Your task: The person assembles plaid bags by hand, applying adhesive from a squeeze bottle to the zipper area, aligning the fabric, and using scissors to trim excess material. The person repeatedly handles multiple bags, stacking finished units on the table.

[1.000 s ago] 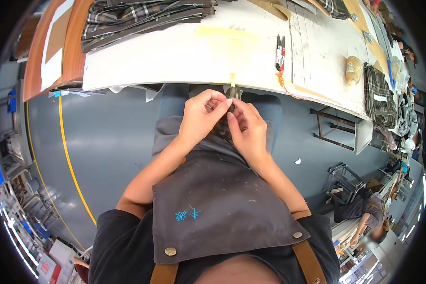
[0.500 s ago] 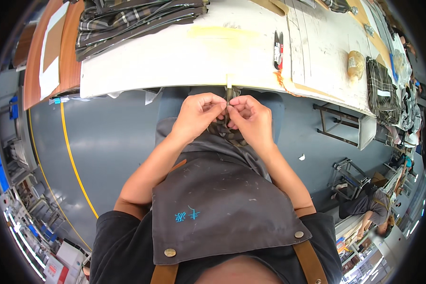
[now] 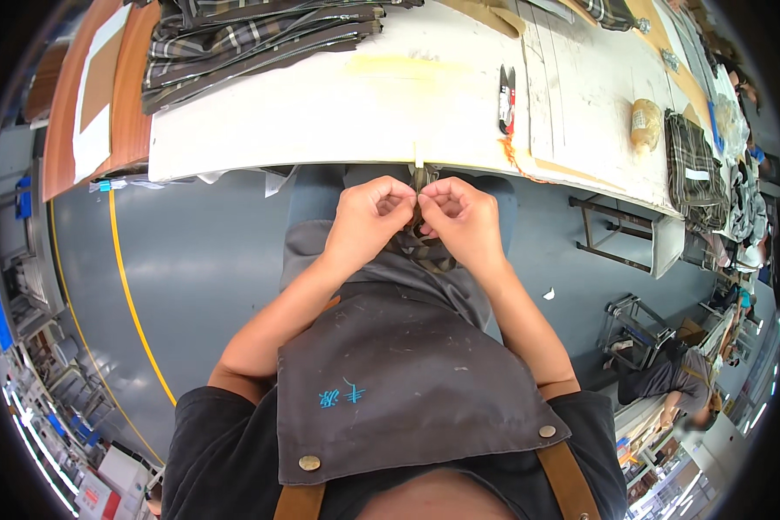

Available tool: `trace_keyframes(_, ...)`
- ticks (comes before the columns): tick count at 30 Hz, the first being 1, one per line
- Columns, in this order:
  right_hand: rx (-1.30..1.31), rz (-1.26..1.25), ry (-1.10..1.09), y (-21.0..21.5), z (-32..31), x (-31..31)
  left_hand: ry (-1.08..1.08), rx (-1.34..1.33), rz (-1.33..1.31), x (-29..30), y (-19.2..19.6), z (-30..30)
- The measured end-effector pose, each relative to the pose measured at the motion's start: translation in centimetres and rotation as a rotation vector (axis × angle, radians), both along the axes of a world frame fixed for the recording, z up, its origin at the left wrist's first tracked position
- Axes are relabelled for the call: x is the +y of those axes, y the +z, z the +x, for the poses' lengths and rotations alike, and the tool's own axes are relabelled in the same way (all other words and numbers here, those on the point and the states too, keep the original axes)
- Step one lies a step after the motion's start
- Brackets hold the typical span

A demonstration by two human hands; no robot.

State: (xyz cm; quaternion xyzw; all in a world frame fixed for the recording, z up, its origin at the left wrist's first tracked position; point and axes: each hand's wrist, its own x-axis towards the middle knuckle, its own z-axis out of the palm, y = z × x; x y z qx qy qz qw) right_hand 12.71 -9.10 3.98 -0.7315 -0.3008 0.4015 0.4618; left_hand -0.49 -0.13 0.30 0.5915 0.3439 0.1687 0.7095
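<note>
At the near edge of the white table, both hands pinch a dark plaid piece of cloth over my lap. My left hand has its thumb and forefinger pressed together on the cloth. Facing it, with the fingertips almost touching, my right hand pinches the same cloth. A narrow brownish strip of this cloth runs up from the fingertips to the table edge. The exact spot between the fingertips is hidden by the fingers. Below the hands lies my dark grey apron.
On the white table lie stacked plaid pieces with zippers, thread snips, orange thread, a yellowish thread cone and folded plaid cloth. A metal-legged stand is under its right side. Another person sits at lower right.
Both hands keep their pinch, with the fingertips a little lower in the picture. The table's near edge also appears slightly lower. The cloth stays between the fingers.
</note>
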Motion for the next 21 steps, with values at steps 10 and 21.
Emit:
trace_keyframes(10,0.052,0.030,-0.054,-0.7,0.1,0.5,0.017,0.064,0.216,0.3,0.7,0.6)
trace_keyframes(21,0.027,0.035,-0.073,-1.6,0.0,0.3,0.039,0.050,0.127,0.6,0.4,1.2)
